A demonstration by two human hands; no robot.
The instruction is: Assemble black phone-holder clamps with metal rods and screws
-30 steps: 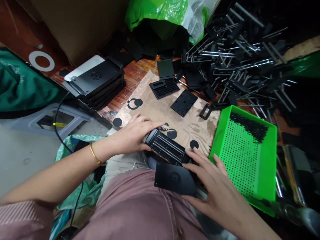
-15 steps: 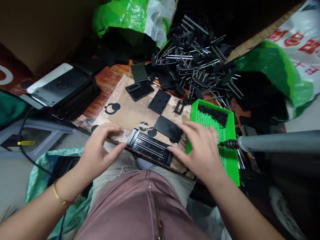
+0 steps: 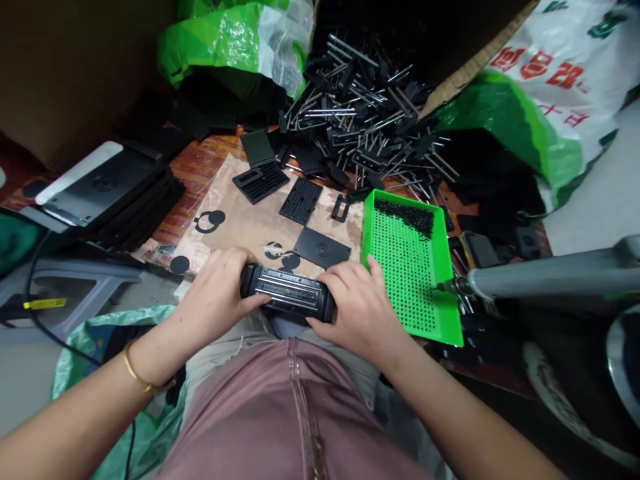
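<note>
At the near edge of a brown board [image 3: 235, 230], a black frame [image 3: 290, 304] with shiny rods [image 3: 287, 289] is gripped at one end by the left hand [image 3: 220, 287] and at the other by the right hand [image 3: 357, 307]. It looks light, stiff and perhaps slippery; both ends seem the best hold. Just beyond lies a flat plate [image 3: 323, 247]; to the right, a green basket [image 3: 407, 280]; farther, a metal heap [image 3: 360, 113].

black oblong assembly [image 3: 289, 292] we hold by its two ends, in our left fingers [image 3: 234, 257] and right fingers [image 3: 345, 275], slender silvery rods [image 3: 293, 284] lengthwise along its upturned face, right end slanting slightly toward us, at the near edge of the surface [image 3: 235, 233]
</note>
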